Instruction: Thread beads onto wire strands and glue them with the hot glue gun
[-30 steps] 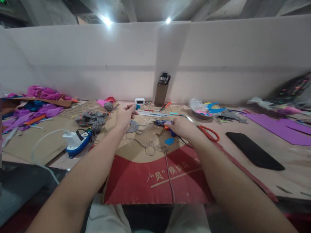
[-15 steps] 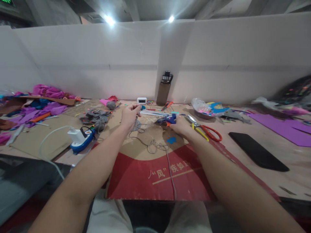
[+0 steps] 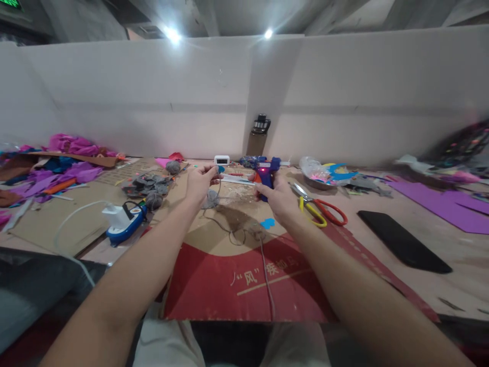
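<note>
My right hand [image 3: 278, 196] is wrapped round the handle of a blue hot glue gun [image 3: 266, 176], raised above the cardboard with its nozzle towards the left and a small red light lit. My left hand [image 3: 201, 182] pinches a small blue piece [image 3: 220, 169], apart from the nozzle. Grey cord [image 3: 237, 237] hangs by the left fingers and lies in loose loops on the cardboard [image 3: 214, 239], its tail running over the red front part. Below the left hand sits a small grey ball of yarn [image 3: 211, 199]. A blue scrap [image 3: 268, 223] lies near my right wrist.
Red and yellow-handled scissors [image 3: 321, 208] lie right of my right hand, with a black phone-like slab [image 3: 405, 239] beyond. A blue power strip [image 3: 126, 229] with a white plug stands left. Behind are a dark bottle [image 3: 257, 140], a small white clock [image 3: 222, 160] and a filled bowl [image 3: 324, 182].
My right hand has lifted the glue gun up off the cardboard and turned it upright. The left hand stays nearly in place, still pinching the blue piece.
</note>
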`<state>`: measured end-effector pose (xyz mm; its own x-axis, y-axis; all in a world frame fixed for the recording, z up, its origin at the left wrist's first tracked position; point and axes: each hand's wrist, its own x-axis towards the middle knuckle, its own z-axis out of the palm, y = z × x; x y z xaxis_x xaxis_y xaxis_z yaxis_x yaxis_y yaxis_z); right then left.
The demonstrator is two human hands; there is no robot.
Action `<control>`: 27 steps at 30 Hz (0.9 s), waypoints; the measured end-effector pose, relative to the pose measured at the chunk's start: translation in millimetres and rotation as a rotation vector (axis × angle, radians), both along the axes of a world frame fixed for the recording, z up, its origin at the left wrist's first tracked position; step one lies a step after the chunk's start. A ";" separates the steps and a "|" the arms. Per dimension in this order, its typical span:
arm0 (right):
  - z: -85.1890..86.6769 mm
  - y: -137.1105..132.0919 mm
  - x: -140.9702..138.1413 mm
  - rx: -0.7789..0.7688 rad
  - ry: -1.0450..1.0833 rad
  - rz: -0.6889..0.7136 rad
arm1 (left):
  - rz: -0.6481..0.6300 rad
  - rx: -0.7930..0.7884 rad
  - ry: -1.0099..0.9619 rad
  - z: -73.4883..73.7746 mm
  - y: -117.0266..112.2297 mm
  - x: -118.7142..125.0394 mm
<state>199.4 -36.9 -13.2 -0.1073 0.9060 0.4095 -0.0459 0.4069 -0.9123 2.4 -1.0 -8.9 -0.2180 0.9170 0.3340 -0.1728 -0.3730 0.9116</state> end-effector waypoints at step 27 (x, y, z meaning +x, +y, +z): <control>0.4 -17.2 -10.2 0.351 -0.419 -0.198 | -0.095 0.027 -0.025 4.5 -6.7 9.7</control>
<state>189.2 -54.1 -12.8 -0.1675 0.7427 0.6484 0.3978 0.6526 -0.6448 12.1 -7.6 -4.4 -0.1387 0.9247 0.3546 -0.2317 -0.3784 0.8962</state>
